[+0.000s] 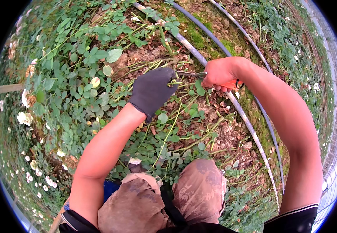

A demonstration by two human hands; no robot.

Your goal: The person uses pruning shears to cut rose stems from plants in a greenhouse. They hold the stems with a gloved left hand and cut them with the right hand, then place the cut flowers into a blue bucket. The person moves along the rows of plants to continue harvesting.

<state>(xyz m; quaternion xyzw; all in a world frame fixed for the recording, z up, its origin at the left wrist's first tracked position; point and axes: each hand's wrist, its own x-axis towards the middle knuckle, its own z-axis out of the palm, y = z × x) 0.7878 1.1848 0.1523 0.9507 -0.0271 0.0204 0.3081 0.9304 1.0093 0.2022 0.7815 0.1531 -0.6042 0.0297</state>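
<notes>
My left hand (155, 90), in a dark glove, is closed around several green rose stems (175, 84) near the base of a rose bush. Bare, my right hand (222, 74) grips the orange handles of pruning shears (231, 85). The metal blades (190, 74) point left and reach to the gloved fingers, beside the stems. Whether the blades touch a stem cannot be told. Just above the glove, a thicker upright cane (165, 40) rises from the woody base of the bush (172, 60). Cut stem ends show around it.
Grey irrigation hoses (251, 131) curve along the mossy soil at the right. Leafy rose bushes (60, 75) with white and pink blooms (25, 118) fill the left. Leafy stems lie before my knees (200, 186). A wooden stake (6, 89) crosses the far left.
</notes>
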